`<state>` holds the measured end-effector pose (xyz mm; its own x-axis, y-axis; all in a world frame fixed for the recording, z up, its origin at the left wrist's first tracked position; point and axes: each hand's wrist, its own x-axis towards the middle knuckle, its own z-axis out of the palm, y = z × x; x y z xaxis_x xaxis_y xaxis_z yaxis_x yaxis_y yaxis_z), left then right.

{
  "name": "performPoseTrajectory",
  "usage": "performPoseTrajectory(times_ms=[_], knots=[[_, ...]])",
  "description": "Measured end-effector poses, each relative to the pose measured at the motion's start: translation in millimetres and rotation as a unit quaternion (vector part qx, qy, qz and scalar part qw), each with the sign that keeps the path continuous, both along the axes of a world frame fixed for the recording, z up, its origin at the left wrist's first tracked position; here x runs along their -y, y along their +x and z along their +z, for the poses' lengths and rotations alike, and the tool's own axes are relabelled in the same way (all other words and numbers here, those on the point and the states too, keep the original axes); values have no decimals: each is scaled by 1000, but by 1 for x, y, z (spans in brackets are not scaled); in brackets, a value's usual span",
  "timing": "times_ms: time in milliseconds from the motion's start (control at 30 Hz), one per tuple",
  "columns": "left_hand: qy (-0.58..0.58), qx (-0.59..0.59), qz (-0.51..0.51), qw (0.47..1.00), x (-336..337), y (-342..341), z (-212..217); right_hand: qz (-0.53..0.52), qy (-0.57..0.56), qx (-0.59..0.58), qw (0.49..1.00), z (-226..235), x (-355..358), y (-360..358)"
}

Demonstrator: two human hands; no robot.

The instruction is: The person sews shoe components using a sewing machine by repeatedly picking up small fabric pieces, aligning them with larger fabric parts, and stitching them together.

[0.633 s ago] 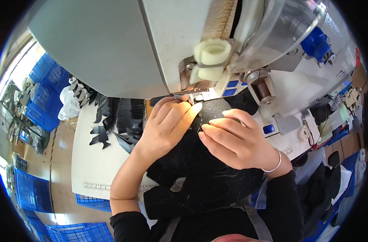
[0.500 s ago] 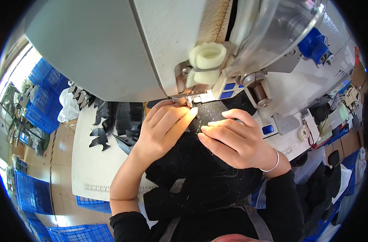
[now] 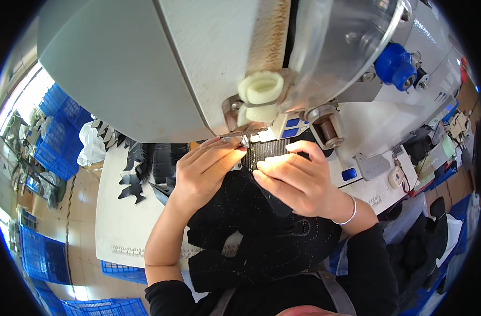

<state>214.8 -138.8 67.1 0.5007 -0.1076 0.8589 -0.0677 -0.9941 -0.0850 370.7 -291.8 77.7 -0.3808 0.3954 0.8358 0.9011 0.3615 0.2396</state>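
Observation:
A dark piece of black fabric (image 3: 266,247) with pale stitch lines lies bunched on the sewing table and over its front edge. Its upper part, a woven mesh patch (image 3: 271,149), runs beneath the presser foot (image 3: 244,141) of a sewing machine (image 3: 119,73). My left hand (image 3: 202,171) is closed beside the foot, thumb and forefinger pinching at the fabric's left edge. A small metal piece shows by its fingertips; I cannot tell whether it is held. With fingers bent together, my right hand (image 3: 298,181) grips the mesh from the right. Fabric under both palms is hidden.
Black jagged-edged strips (image 3: 137,168) lie on the white table (image 3: 119,221) at the left. Blue crates (image 3: 44,253) stand on the floor beyond. A thread bobbin (image 3: 327,129) and a blue knob (image 3: 396,66) sit on the machine. Dark fabric is heaped at the right.
The view has shifted slightly, so the machine sits lower and further left. The mesh shows less between my hands, with my right hand closer to the foot. Both hands still grip the fabric.

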Motion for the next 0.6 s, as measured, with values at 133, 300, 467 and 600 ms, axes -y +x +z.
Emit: performPoseTrajectory(times_ms=[133, 300, 467, 600], knots=[[-70, -52, 32, 996, 13, -11, 15, 13, -15, -29, 999, 0, -3, 9], [-86, -173, 50, 980, 16, -22, 18, 27, -68, -97, 993, -2, -3, 23], [-448, -353, -76, 818, -8, -40, 27, -46, -103, -63, 992, 14, 9, 19], [-560, -323, -228, 728, -27, -37, 11, -68, -39, 37, 996, 10, 19, -2]])
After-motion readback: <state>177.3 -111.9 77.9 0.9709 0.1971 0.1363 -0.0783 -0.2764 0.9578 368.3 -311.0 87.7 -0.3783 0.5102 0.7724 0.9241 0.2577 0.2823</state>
